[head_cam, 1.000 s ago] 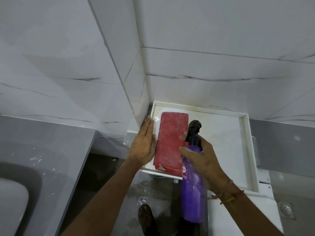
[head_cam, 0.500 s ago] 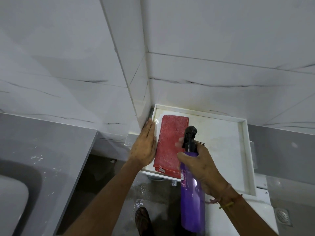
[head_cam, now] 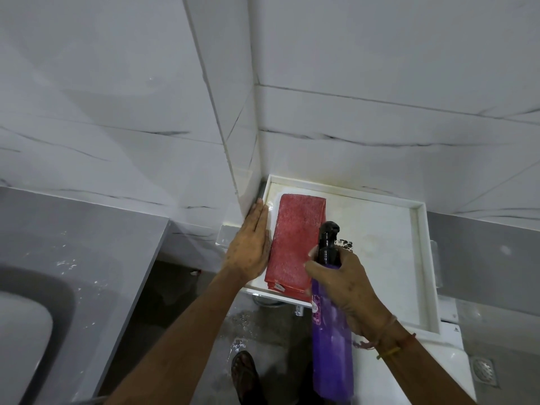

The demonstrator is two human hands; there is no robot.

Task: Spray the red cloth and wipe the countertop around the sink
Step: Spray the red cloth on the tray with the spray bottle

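right now, from the head camera, the right hand point(head_cam: 343, 285) is clenched around the neck of a purple spray bottle point(head_cam: 331, 328), fingers wrapped just under its black nozzle point(head_cam: 329, 232). the bottle stands roughly upright in that grip, its body running down below the hand toward the bottom of the view, the nozzle head sticking up above the knuckles. thread bands point(head_cam: 385, 343) circle the wrist behind the grip.

just left of the gripped nozzle lies the red cloth point(head_cam: 295, 244), folded into a long strip and resting flat on a white tray point(head_cam: 420, 258) that sits in the corner of the tiled wall point(head_cam: 380, 83). the cloth's near end reaches the tray's front edge, right beside the fingers on the bottle.

on the far side of the cloth from the bottle, the left hand point(head_cam: 248, 249) lies flat with fingers straight and together, palm down on the tray's left rim, its edge touching the cloth's long side; it grasps nothing.

further left of both hands, the grey countertop point(head_cam: 87, 258) and the sink point(head_cam: 23, 331) are well apart from the cloth. below the bottle, a sandalled foot point(head_cam: 245, 375) stands on the wet floor point(head_cam: 257, 323), and a floor drain point(head_cam: 483, 371) shows at lower right.
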